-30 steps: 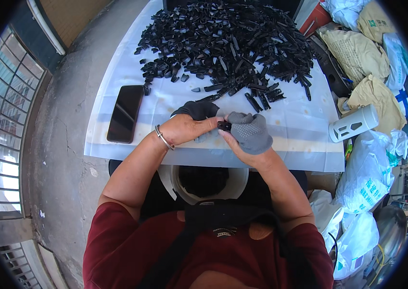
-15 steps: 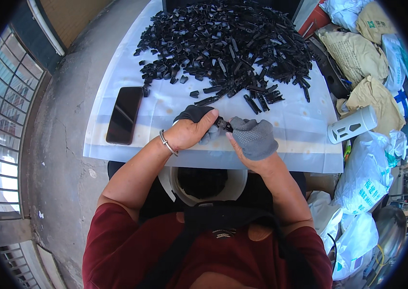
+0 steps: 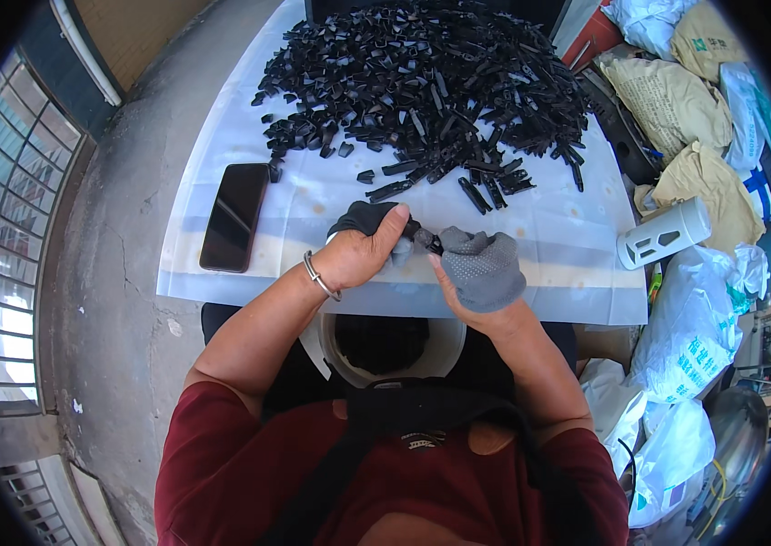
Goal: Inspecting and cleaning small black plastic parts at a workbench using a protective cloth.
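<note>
Over the near part of the white-covered table [image 3: 313,289], my left hand [image 3: 369,238] and my right hand [image 3: 479,273] meet, both in grey and black gloves that leave the thumbs bare. Between them is a small black plastic part [image 3: 426,239]. My left fingers and thumb are closed on its left end, while my right hand pinches its right end. The fingers partly hide the part, so its full shape does not show. Farther back lies a large heap of small black plastic parts [image 3: 422,82], with several long pieces loose at its near edge.
A black phone [image 3: 234,218] lies at the table's left. On the right edge is a white cylinder with cutouts [image 3: 666,235]. Below the table edge, a white bucket [image 3: 447,350] with dark contents stands near my lap. Stuffed sacks [image 3: 688,318] line the right side.
Both hands stay almost in place, still on the black part. My right fingers have shifted slightly, and a little more of the part shows between the hands.
</note>
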The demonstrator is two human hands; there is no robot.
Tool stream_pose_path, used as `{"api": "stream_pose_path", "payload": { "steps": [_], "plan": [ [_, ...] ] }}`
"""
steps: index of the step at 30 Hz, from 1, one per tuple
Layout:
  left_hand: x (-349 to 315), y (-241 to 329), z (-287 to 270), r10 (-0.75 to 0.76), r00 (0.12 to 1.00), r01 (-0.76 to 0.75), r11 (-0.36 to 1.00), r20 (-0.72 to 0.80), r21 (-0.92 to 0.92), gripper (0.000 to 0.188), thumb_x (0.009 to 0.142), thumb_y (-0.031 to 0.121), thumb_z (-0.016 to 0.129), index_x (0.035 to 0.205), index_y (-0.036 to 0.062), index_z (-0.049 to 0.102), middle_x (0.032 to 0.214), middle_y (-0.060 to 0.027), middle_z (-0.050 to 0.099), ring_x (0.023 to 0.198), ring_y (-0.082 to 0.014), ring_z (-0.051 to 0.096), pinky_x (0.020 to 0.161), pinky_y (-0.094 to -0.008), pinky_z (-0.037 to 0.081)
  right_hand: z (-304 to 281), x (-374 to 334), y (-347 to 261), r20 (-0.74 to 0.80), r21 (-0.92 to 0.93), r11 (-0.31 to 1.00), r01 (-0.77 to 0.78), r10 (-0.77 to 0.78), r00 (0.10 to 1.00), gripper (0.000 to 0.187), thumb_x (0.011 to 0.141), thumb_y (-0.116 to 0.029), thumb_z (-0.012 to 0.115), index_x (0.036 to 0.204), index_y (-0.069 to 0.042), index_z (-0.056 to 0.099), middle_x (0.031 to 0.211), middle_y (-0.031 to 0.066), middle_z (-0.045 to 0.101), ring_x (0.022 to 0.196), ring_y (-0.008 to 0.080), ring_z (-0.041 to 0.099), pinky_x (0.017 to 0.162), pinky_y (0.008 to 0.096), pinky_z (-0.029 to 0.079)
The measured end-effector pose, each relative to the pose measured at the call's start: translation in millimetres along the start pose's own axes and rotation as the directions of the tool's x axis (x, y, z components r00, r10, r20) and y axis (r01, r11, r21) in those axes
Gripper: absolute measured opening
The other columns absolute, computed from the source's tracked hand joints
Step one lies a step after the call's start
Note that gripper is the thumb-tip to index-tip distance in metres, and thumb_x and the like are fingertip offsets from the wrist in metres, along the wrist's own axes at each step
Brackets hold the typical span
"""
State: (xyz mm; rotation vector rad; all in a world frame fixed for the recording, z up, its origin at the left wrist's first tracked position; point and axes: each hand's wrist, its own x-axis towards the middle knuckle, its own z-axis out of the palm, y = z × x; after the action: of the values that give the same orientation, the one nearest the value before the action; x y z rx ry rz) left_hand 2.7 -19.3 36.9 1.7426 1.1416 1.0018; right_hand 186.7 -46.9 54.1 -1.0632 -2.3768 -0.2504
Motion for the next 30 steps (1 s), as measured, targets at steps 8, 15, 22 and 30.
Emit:
{"api": "stream_pose_path", "payload": {
  "steps": [8,15,22,30],
  "plan": [
    [-1,-3,5,0.137,0.990,-0.135,0.985,-0.015,0.107,0.043,0.093,0.034,0.037,0.071,0.0009,0.053,0.055,-0.0122,0.050,0.051,-0.0263,0.050,0.051,-0.0354,0.041,4,2,-1,0.068,-0.050,0.998,0.047,-0.043,0.997,0.010,0.077,-0.016,0.059,0.070,-0.008,0.061,0.078,0.0071,0.062,0.064,0.0258,0.056,0.061,0.0361,0.040],
    [-4,6,2,0.100,0.981,-0.149,0.935,0.164,0.322,0.036,0.091,0.031,0.035,0.081,0.0028,0.056,0.073,-0.0194,0.058,0.070,-0.0395,0.054,0.062,-0.0439,0.044,15,-2,2,0.152,0.126,0.992,0.007,-0.026,0.988,0.014,0.078,-0.020,0.054,0.084,-0.009,0.062,0.086,0.0097,0.060,0.078,0.0302,0.057,0.069,0.0409,0.045],
    [32,-42,-34,0.423,0.861,-0.078,0.660,-0.284,0.747,0.018,0.081,0.024,0.053,0.081,0.0080,0.061,0.081,-0.0132,0.060,0.074,-0.0284,0.059,0.064,-0.0375,0.047,9,29,6,0.387,0.170,0.966,-0.194,0.116,0.915,0.033,0.085,-0.034,0.048,0.093,-0.004,0.061,0.089,0.0158,0.061,0.085,0.0355,0.055,0.076,0.0419,0.043],
    [49,-54,-26,0.220,0.972,-0.073,0.632,-0.088,0.772,0.019,0.074,0.018,0.058,0.091,0.0091,0.059,0.085,-0.0118,0.060,0.079,-0.0280,0.058,0.067,-0.0367,0.047,65,62,12,0.434,0.048,0.980,-0.191,0.152,0.888,0.034,0.085,-0.036,0.046,0.102,-0.009,0.058,0.096,0.0155,0.060,0.089,0.0343,0.055,0.081,0.0427,0.042]
  ]
}}
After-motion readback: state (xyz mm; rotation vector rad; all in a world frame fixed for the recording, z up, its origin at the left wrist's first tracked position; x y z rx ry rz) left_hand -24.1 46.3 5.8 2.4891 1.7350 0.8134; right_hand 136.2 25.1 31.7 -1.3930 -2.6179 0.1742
